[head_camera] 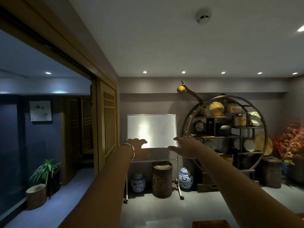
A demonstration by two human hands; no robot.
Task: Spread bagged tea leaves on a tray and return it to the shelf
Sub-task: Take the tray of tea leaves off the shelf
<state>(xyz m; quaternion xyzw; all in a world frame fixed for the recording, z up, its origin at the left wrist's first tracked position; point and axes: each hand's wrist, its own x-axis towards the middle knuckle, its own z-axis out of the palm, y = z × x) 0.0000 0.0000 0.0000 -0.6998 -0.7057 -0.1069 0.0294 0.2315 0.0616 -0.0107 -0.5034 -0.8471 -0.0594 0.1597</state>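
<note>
At the bottom edge of the view, a corner of a brown wooden surface [209, 224] pokes in; can't tell what it is. No tray and no tea bag in sight anywhere, so the task's things are out of frame.

Both arms are stretched straight out ahead at about chest height, palms down. Left hand [139, 149], with a thin bangle [131, 149] at the wrist: fingers loosely spread, holding nothing. Right hand [185, 148]: fingers spread too, thumb out to the side, holding nothing. Hands are level with each other, apart, touching neither each other nor anything else.

Past the hands, across bare floor: a whiteboard [151, 130] on a wheeled stand, with two blue-and-white jars [138, 181] and a dark wooden barrel [162, 180] under it. Right of that, a round display shelf [225, 135] against the far wall, loaded with plates, tea cakes and boxes. Well apart from the hands. Potted plant [46, 170] and a stump at the left by the sliding doors.

Judgement: step in hand looks like setup, hands presented to the camera, nothing of the actual task started. Whether the round shelf is the task's shelf, can't say; no tray visible on it at this range.

Next move calls for locating the tray and the bag, probably by looking down or walking to the shelf, then a two-handed lift kept level.
</note>
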